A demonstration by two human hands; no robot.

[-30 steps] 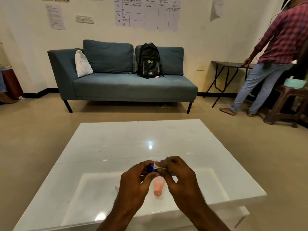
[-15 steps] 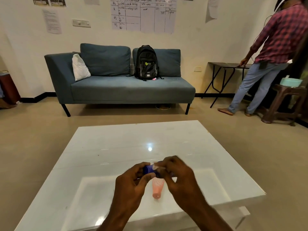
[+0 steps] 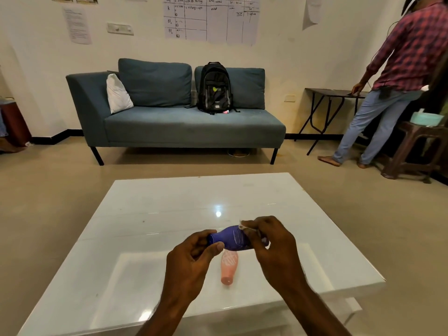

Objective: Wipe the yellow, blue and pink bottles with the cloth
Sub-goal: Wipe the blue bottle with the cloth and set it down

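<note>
Head: two bottles, blue bottle (image 3: 231,238), pink bottle (image 3: 228,266)

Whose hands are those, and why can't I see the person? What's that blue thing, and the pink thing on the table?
The camera sits on a person's head and looks down, so you only see their arms. The left hand holds a blue bottle by its neck. The right hand presses a small white cloth against it to wipe it. The pink bottle lies on its side on the white table. No yellow bottle is in view.
</note>
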